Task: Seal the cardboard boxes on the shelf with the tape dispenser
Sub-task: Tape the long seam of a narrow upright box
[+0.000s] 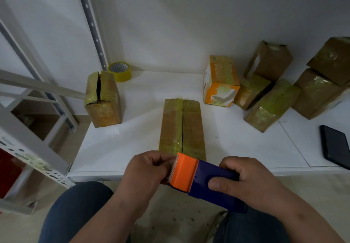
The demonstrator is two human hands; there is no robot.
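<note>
Head view: tape dispenser (pixel 198 180) between both hands, tape end indiscernible.

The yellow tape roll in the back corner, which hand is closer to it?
Left. The left hand is at the dispenser's orange end, below and slightly right of the yellow tape roll. The right hand holds the blue body, farther right.

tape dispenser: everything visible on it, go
The tape dispenser looks like plastic: dark blue body, orange front guard with a toothed cutting edge facing left. It is held in the air, tilted, in front of the shelf edge, just short of the long box. The right hand grips the blue body, thumb on top. The left hand pinches at the toothed edge, apparently at the tape end. The roll inside is hidden.
</note>
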